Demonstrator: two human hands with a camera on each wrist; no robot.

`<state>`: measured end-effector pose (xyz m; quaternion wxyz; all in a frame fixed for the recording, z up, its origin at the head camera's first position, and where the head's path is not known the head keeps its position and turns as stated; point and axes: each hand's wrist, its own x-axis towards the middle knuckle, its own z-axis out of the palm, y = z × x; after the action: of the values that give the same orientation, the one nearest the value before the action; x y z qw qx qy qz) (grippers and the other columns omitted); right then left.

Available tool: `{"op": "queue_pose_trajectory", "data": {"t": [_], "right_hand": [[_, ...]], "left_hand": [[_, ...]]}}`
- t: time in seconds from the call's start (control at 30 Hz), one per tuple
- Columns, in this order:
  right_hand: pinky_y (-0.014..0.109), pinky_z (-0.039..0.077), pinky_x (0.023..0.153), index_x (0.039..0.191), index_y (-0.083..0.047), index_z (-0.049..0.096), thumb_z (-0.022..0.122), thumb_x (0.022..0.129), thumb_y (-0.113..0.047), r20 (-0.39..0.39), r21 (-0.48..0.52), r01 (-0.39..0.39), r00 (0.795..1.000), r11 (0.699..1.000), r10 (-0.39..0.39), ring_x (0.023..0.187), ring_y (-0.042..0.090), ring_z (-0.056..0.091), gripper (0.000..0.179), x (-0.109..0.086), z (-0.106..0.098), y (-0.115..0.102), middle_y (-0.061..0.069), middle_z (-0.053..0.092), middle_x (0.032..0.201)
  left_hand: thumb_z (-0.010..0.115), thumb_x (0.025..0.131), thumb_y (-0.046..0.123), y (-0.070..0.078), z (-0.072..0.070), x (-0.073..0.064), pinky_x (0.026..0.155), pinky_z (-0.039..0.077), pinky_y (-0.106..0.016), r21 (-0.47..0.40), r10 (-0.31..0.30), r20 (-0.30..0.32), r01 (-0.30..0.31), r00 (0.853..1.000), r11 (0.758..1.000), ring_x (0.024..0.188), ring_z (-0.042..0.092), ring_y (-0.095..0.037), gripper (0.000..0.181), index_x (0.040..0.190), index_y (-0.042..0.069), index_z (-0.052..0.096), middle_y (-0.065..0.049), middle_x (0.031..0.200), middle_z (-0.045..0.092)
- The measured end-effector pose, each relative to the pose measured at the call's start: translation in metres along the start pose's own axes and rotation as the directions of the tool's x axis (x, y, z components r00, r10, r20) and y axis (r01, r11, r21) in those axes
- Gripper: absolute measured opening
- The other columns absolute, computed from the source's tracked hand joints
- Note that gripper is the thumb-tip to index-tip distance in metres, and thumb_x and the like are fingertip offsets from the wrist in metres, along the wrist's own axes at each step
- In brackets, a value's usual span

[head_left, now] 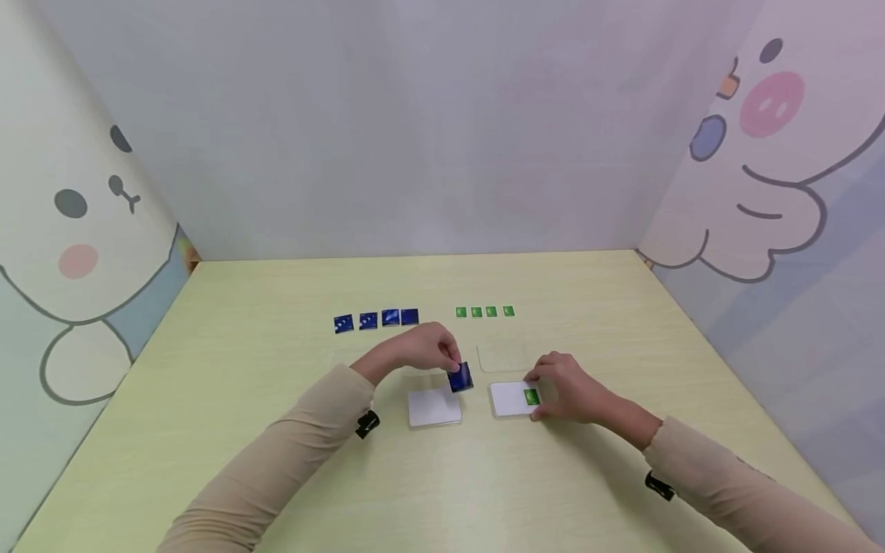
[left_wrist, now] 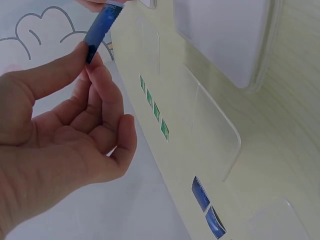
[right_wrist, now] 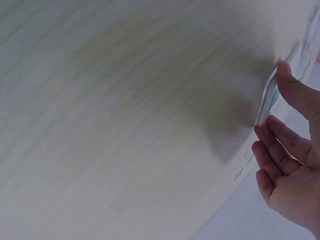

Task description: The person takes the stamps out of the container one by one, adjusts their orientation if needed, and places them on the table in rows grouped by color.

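My left hand (head_left: 429, 347) pinches a small glossy dark-blue square (head_left: 460, 377) between thumb and fingertips; in the left wrist view the blue square (left_wrist: 102, 27) is seen nearly edge-on. It hangs in front of a clear case with a white top (head_left: 434, 407). My right hand (head_left: 568, 390) grips the right end of a second white-topped clear case (head_left: 510, 399), thumb at the near edge and fingers at the far edge. A small green square (head_left: 531, 396) lies on this case's right part. In the right wrist view, the thumb and fingertips meet the case's clear rim (right_wrist: 265, 97).
Several blue squares (head_left: 390, 317) lie in a row at the back left, several green squares (head_left: 491, 312) in a row to their right. A flat clear plastic piece (head_left: 502, 357) lies behind the right case, another clear piece (left_wrist: 215, 130) shows in the left wrist view.
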<state>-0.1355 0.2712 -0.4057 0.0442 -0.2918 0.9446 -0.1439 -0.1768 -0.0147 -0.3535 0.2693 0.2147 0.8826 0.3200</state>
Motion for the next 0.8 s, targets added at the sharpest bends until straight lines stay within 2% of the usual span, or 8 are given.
{"op": "queue_pose_trajectory", "data": {"t": [0.53, 0.8], "right_hand": [[0.046, 0.043, 0.089, 0.102, -0.008, 0.072, 0.089, 0.064, -0.032, 0.003, 0.002, 0.000, 1.000, 1.000, 0.000, 0.096, 0.017, 0.055, 0.049, 0.000, -0.002, -0.003, 0.001, 0.068, 0.099], [0.045, 0.043, 0.089, 0.102, -0.008, 0.072, 0.089, 0.063, -0.031, 0.002, 0.004, -0.004, 1.000, 1.000, 0.004, 0.096, 0.017, 0.055, 0.048, 0.000, -0.002, -0.004, 0.000, 0.068, 0.098]], "left_hand": [[0.068, 0.088, 0.012, -0.005, -0.010, -0.010, 0.070, 0.043, -0.023, -0.003, -0.043, -0.006, 0.043, 0.999, 0.999, 0.078, 0.053, -0.014, 0.005, 0.090, 0.008, 0.069, -0.003, 0.087, 0.066], [0.068, 0.089, 0.014, -0.009, -0.016, -0.014, 0.070, 0.042, -0.025, 0.024, -0.093, 0.014, 0.093, 0.996, 0.995, 0.080, 0.051, -0.015, 0.005, 0.088, 0.010, 0.069, -0.001, 0.087, 0.064]]}}
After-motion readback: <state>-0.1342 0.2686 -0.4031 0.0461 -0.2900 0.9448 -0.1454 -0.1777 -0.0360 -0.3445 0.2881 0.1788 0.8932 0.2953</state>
